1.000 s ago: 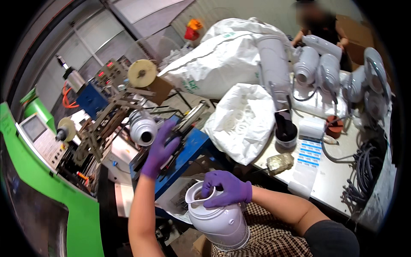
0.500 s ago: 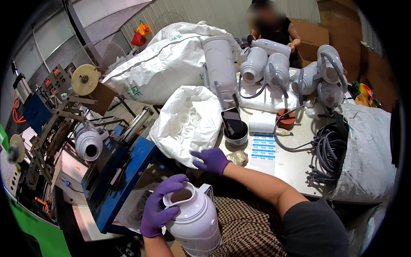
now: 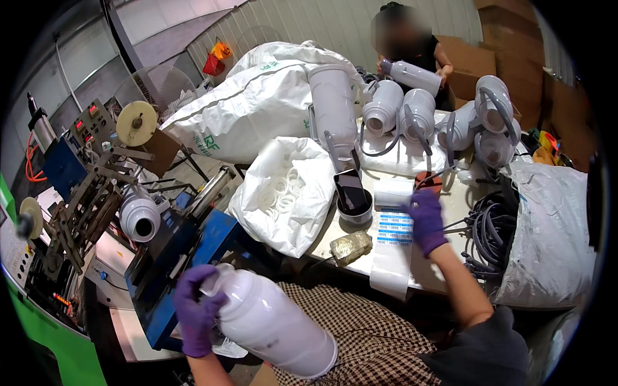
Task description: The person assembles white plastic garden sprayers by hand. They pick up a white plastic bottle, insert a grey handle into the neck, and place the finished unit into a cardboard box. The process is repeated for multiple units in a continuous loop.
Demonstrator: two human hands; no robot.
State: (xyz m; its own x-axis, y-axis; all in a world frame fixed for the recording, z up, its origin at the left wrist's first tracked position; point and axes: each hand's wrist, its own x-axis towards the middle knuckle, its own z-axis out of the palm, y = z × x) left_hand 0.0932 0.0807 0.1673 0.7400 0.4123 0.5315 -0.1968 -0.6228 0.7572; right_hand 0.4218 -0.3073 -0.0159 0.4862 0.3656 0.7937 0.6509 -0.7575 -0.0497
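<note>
My left hand (image 3: 196,309), in a purple glove, grips the narrow neck of a large pale grey-white jug body (image 3: 277,321). The jug lies tilted across my lap, its neck toward the upper left and its wide base toward the lower right. Over the table, my right hand (image 3: 426,225), also gloved in purple, is closed around a grey strap (image 3: 438,177) beside the paper roll (image 3: 393,191). The strap shows above and to the right of the hand; the fingertips are blurred. A red-brown round piece (image 3: 429,182) sits just beyond that hand.
A white bag of rings (image 3: 279,193) stands left of a dark cup holding a phone (image 3: 351,193). A taped block (image 3: 351,248) lies near the table edge. Several jugs (image 3: 383,106) and a sack of straps (image 3: 496,225) flank the work area. A machine (image 3: 174,257) is left; a person (image 3: 412,58) works opposite.
My right hand has moved right from near the bag to the strap and closed. The jug has tipped from upright to slanting, its neck carried left by my left hand.
</note>
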